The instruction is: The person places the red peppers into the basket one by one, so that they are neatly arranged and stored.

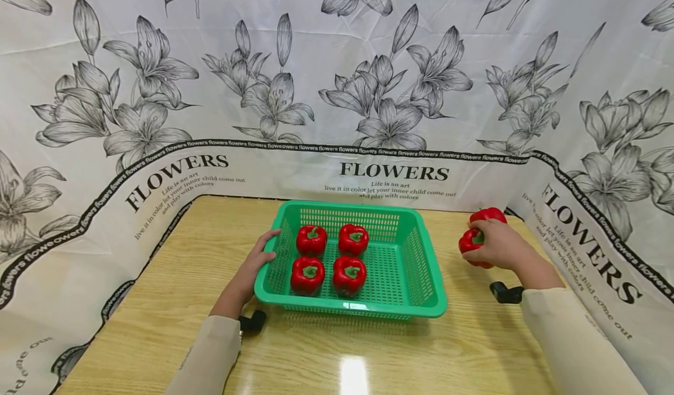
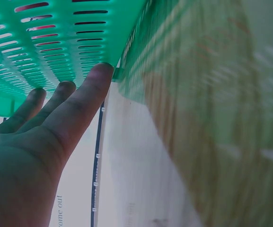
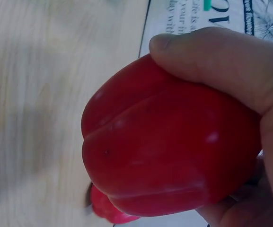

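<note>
At the left end of the green plastic basket (image 1: 429, 266), my left hand (image 1: 253, 263) holds the rim, thumb at the top edge. Three of its fingers (image 2: 74, 109) lie nearly straight along the slotted outer wall in the left wrist view. My right hand (image 1: 497, 244) grips a red bell pepper (image 3: 169, 146) to the right of the basket, thumb across its side. Its green stem faces up towards the head camera. Just behind it is another red bell pepper (image 1: 489, 214), partly covered by the hand. Several red bell peppers (image 1: 350, 276) sit stem up in the basket's left half.
The basket stands on a light wooden table (image 1: 310, 354). A white cloth (image 1: 295, 175) printed with flowers and lettering hangs along the back and both sides. Each wrist carries a black camera mount (image 1: 506, 293).
</note>
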{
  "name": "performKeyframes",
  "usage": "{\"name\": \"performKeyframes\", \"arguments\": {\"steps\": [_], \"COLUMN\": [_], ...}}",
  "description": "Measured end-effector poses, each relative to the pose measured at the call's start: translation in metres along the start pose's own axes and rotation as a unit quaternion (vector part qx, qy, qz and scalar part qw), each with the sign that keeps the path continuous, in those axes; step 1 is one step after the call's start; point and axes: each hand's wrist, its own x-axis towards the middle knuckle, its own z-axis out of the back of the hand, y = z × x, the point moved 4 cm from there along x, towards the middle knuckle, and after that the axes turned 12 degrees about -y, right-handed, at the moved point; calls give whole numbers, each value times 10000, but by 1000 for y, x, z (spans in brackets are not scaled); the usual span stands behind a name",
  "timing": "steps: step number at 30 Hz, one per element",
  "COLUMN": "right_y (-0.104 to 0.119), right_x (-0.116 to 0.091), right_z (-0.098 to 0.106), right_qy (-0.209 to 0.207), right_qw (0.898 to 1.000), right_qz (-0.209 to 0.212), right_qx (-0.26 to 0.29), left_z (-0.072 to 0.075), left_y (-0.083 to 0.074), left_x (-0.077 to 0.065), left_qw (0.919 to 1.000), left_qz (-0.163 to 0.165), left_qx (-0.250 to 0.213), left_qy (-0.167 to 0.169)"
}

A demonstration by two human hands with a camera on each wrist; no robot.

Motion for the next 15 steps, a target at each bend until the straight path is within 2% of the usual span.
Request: {"name": "performKeyframes", "arguments": {"steps": [6,15], "right_y": [15,34], "right_x": [-1,0], "right_z": [7,22], "right_qy": [-200,-311], "right_qw": [9995,9987], "right_qz": [211,360], "right_qx": [130,154], "left_z": [0,-1], "left_y": [0,2], "left_x": [-4,1], "left_qw": [10000,10000], "left_qz": [-21,-45], "left_qx": [14,1], "left_qy": [28,-5]}}
